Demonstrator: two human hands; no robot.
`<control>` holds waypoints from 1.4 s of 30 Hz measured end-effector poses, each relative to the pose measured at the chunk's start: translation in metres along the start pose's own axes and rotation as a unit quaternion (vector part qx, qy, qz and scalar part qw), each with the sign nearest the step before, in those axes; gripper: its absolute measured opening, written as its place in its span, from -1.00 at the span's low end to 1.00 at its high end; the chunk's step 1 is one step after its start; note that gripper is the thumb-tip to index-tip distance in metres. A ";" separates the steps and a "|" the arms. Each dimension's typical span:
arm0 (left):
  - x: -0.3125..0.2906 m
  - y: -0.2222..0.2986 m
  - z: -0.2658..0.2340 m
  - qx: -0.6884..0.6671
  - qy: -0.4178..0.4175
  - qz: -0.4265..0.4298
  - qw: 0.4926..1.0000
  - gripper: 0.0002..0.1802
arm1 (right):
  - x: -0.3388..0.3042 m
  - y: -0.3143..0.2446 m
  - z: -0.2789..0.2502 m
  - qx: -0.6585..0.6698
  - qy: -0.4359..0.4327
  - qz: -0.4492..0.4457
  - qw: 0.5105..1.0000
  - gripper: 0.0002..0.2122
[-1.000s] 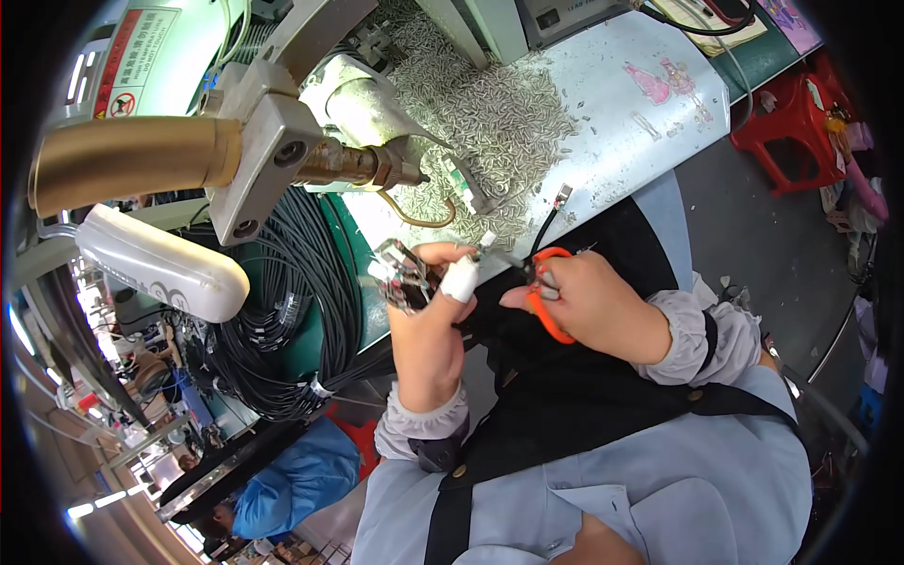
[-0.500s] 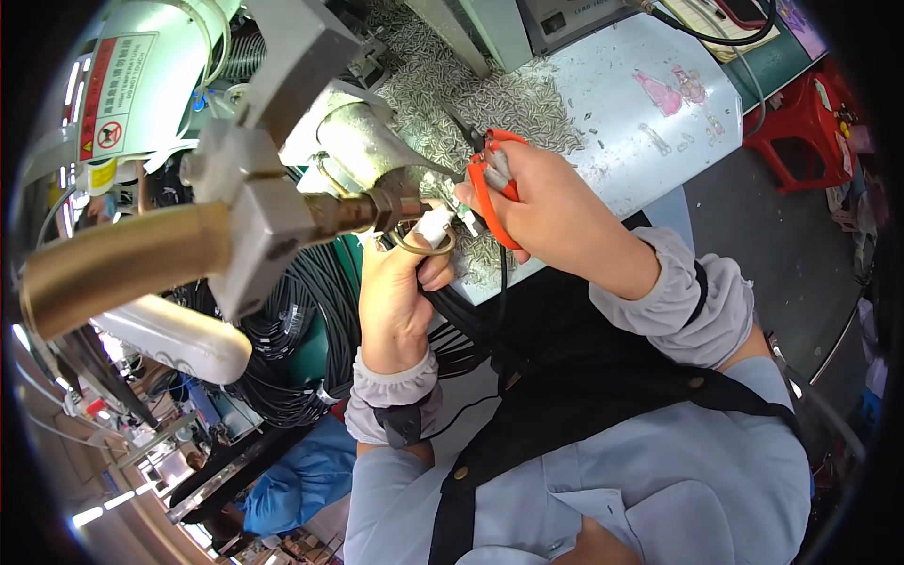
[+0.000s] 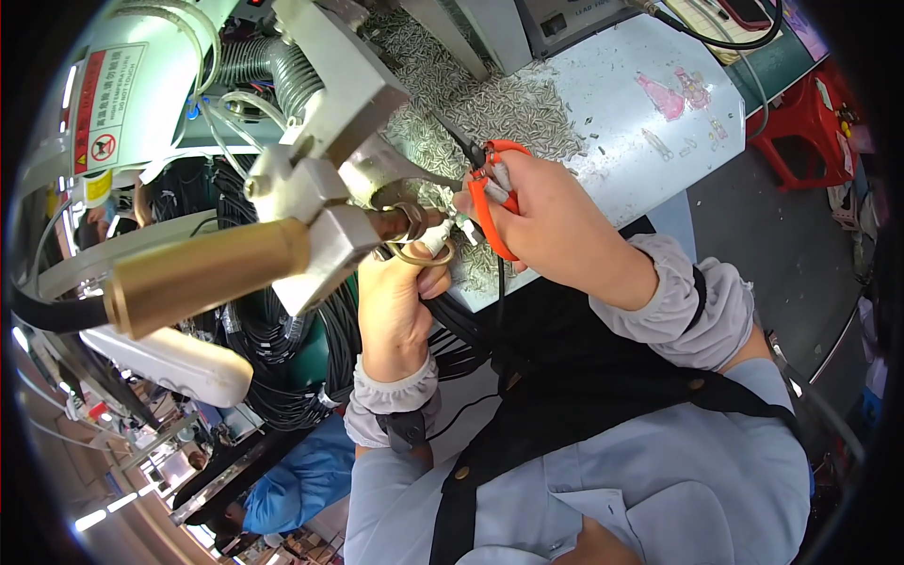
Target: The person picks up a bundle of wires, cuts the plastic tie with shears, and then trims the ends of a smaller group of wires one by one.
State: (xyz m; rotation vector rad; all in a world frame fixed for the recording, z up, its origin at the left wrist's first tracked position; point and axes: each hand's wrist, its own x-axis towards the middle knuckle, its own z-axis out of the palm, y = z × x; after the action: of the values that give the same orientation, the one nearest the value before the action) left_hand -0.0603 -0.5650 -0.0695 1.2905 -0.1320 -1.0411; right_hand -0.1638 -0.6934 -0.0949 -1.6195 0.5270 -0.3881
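Orange-handled pliers [image 3: 484, 212] inside the right hand [image 3: 556, 212], thumb and fingers clamped around the grips; dark jaws pointing away from those fingers, up and to the left, over a heap of small metal pieces [image 3: 527, 122]; small white block [image 3: 468, 232] just left of the right fingertips, between the two hands, its support too hidden to tell; black cable [image 3: 501, 301] hanging below the right fingers, in front of dark cloth; left hand [image 3: 391, 287] lower and to the left, thumb in a white cover [image 3: 435, 241] angled up toward the pliers, other fingers curled beneath; left fingertips partly behind a metal nozzle [image 3: 407, 223] and a curved brass tube [image 3: 419, 262], so impossible to tell whether clamped on anything or apart; brass-coloured cylinder [image 3: 207, 273] and grey metal block [image 3: 330, 250] left of the left fingers; coiled black cables [image 3: 282, 400] farther left and lower; pale work surface [image 3: 650, 132] beyond the right fingers and to their right; grey machine box [image 3: 579, 24] farther beyond; red stool [image 3: 800, 141] well apart, to the right; co-worker's blue garment [image 3: 311, 480] well below the left fingers.
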 end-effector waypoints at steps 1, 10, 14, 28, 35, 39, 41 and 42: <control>0.001 0.000 -0.002 0.003 -0.013 0.005 1.000 -0.78 | -0.001 -0.001 0.000 -0.010 0.001 0.007 1.000 -0.84; -0.035 -0.009 0.011 0.049 0.043 0.053 0.996 -0.73 | -0.028 -0.008 -0.019 0.222 -0.062 0.107 0.967 -0.88; -0.046 -0.022 0.002 0.101 -0.021 0.109 0.989 -0.73 | -0.039 -0.002 -0.021 -0.099 0.175 -0.131 0.971 -0.91; -0.066 -0.030 0.020 0.104 -0.076 -0.001 0.992 -0.65 | -0.046 -0.026 -0.026 0.201 -0.131 0.183 0.953 -0.85; -0.064 -0.034 0.023 0.124 -0.094 -0.003 0.988 -0.55 | -0.053 0.002 -0.007 -0.083 0.015 -0.111 0.990 -0.87; -0.059 -0.024 0.007 -0.077 -0.165 -0.045 0.982 -0.55 | -0.054 0.001 -0.012 -0.251 0.059 -0.311 0.915 -0.82; -0.059 -0.020 0.005 -0.113 -0.173 -0.097 0.974 -0.55 | -0.054 -0.001 -0.018 -0.321 0.048 -0.452 0.831 -0.77; -0.059 -0.019 0.004 -0.130 -0.176 -0.123 0.968 -0.55 | -0.054 0.001 -0.019 -0.321 0.048 -0.453 0.831 -0.77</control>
State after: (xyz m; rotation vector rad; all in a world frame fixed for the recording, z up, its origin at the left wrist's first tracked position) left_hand -0.1063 -0.5259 -0.0572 0.8896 -0.1010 -1.4478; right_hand -0.2192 -0.6797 -0.0909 -2.4729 -0.1230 -1.0856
